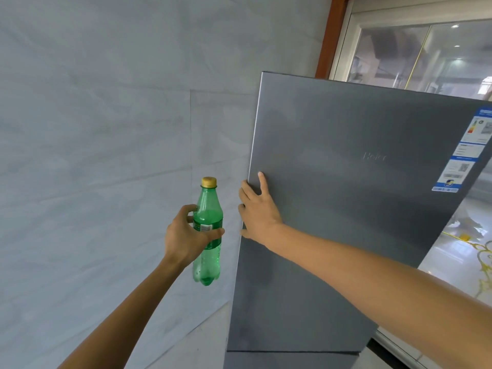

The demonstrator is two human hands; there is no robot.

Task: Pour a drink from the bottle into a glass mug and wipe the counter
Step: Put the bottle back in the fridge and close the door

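Green bottle upright in my left hand, fingers wrapped round its label, cap on, just beside the fridge door. My right hand lies flat on the door's edge, fingers straight. I'd push it shut evenly, bottle held steady.

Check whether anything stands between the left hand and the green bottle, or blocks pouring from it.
Nothing between them: the left hand grips the green bottle at its label. The gold cap is on its mouth, blocking any pour. No mug is in view, so that path cannot be judged.
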